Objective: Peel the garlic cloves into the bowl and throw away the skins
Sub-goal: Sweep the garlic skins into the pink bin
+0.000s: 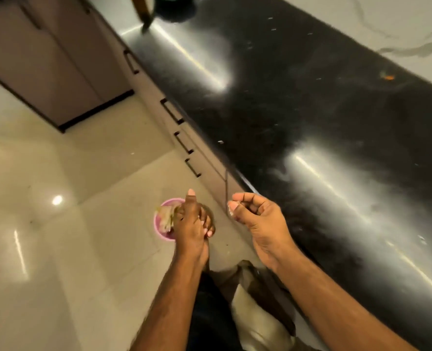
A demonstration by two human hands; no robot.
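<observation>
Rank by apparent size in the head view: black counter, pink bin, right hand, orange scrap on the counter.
1. Black counter, by far the largest.
2. Right hand.
3. Pink bin; the left hand partly hides it and it lies farther away, so its rank against the right hand is unsure.
4. Orange scrap, smallest.

1. the pink bin (159,225) on the floor is mostly covered by the left hand (193,224); only its left rim and some pale, blurred contents show, too smeared to identify.
2. whether the left hand's curled fingers enclose anything cannot be told.
3. a whitish fleck sits at the right hand (255,216) thumb tip, too small to name.
4. at the far top edge, a brown object (143,11) and a dark round item (174,6) are cut off and blurred.
5. an orange speck (388,77) on the counter (311,110) is too small to identify.
</observation>
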